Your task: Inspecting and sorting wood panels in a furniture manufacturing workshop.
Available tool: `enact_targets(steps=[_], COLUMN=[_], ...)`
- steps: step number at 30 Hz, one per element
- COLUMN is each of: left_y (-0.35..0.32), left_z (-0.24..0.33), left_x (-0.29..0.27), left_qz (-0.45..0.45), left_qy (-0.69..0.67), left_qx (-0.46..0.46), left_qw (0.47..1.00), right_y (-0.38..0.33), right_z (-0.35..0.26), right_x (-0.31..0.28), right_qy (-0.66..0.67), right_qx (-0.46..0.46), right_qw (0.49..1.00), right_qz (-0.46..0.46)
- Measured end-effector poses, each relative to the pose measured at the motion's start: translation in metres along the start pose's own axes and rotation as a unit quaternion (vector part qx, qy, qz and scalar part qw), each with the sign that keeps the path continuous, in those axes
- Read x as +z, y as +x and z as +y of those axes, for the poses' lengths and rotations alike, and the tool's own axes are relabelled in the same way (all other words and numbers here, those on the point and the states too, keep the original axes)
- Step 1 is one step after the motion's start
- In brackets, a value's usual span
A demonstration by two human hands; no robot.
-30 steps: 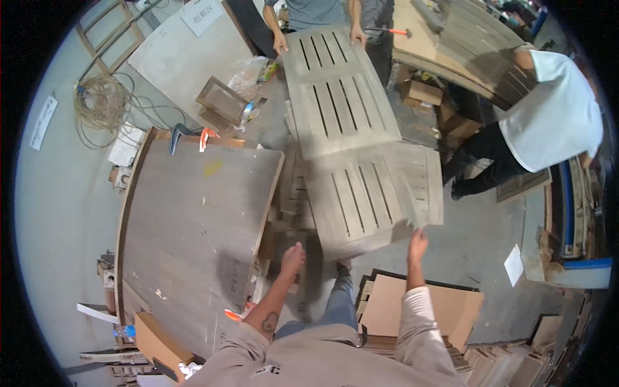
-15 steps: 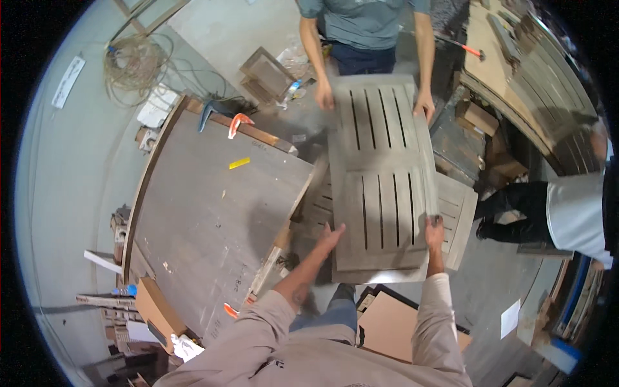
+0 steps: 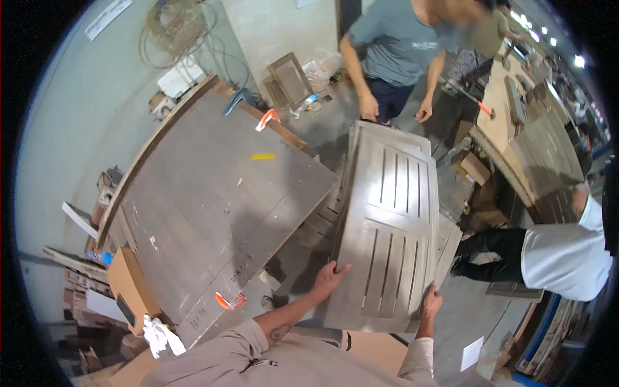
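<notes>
A grey wooden door panel (image 3: 380, 222) with two groups of long slots lies tilted in front of me, its far end toward a co-worker. My left hand (image 3: 331, 278) is closed on its left edge, thumb on the upper face. On the right edge, near the close end, my right hand (image 3: 432, 301) grips the same panel. Another board's edge shows along the panel's far end and left side, and a second slotted panel (image 3: 449, 240) sticks out beneath on the right. The co-worker's hands (image 3: 423, 111) hang just beyond the far end, apart from it.
To the left stands a large grey-topped table (image 3: 213, 193) with orange clamps (image 3: 267, 119) and a yellow strip (image 3: 263, 157). A cardboard box (image 3: 133, 290) sits by its near left corner. Another person in a white shirt (image 3: 564, 248) bends at the right, near a workbench (image 3: 493, 138).
The panel has come down and nearer, turning slightly, with both my hands still on it. The co-worker's hands have left its far end. My view has shifted.
</notes>
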State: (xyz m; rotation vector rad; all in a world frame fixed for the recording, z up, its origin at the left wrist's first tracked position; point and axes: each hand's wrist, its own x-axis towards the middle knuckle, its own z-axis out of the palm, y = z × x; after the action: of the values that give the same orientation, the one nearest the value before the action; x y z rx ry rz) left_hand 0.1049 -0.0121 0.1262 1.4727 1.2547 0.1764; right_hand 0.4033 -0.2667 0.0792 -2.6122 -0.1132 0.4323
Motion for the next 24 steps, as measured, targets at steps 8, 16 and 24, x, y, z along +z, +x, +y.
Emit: enact_targets(steps=[8, 16, 24], left_y=[-0.069, -0.155, -0.213], left_z=[0.030, -0.122, -0.268], left_x=[-0.124, -0.335, -0.461], left_qz=[0.075, 0.210, 0.477], left_qy=[-0.115, -0.166, -0.234], left_qx=[0.222, 0.189, 0.073], left_qw=[0.965, 0.945, 0.844], right_y=[-0.190, -0.327, -0.421], right_z=[-0.038, -0.176, -0.393], right_x=[0.006, 0.094, 0.216], right_qy=[0.242, 0.250, 0.051], right_qx=[0.050, -0.115, -0.348], right_qw=[0.969, 0.957, 0.911], right_qz=[-0.026, -0.086, -0.216])
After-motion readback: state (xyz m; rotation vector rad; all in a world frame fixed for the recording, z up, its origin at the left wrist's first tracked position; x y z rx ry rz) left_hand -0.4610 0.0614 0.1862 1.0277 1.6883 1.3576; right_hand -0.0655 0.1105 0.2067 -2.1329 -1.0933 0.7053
